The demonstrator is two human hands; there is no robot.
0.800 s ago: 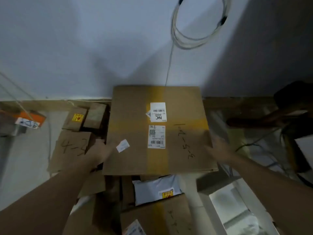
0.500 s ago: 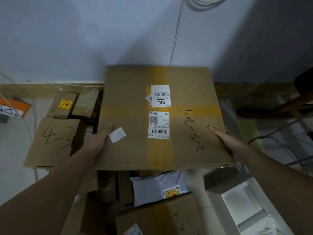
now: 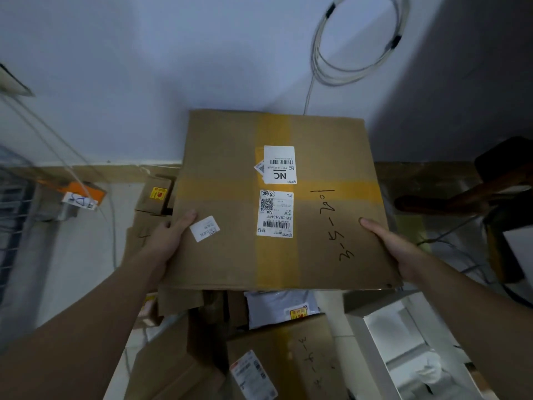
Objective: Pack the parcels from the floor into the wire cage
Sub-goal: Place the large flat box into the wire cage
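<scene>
A large flat cardboard box (image 3: 230,197), crossed with yellow tape and bearing white labels and handwritten numbers, is held up in front of me over the pile. My left hand (image 3: 167,238) grips its left edge with the thumb on top. My right hand (image 3: 395,246) grips its right edge the same way. Under it lie more parcels: a white poly bag (image 3: 279,310), a brown box marked with numbers (image 3: 294,359) and a small box with a yellow sticker (image 3: 155,197). Wire cage bars (image 3: 13,203) show at the far left edge.
A white wall stands straight ahead with a coiled cable (image 3: 357,53) hanging on it. An orange parcel (image 3: 83,194) lies on the floor at left. A white open box (image 3: 403,342) sits at lower right. Dark furniture and cables (image 3: 490,197) crowd the right side.
Both hands closed on the big box's sides and raised it off the pile toward me. It now hides the box marked 4-3 on the left.
</scene>
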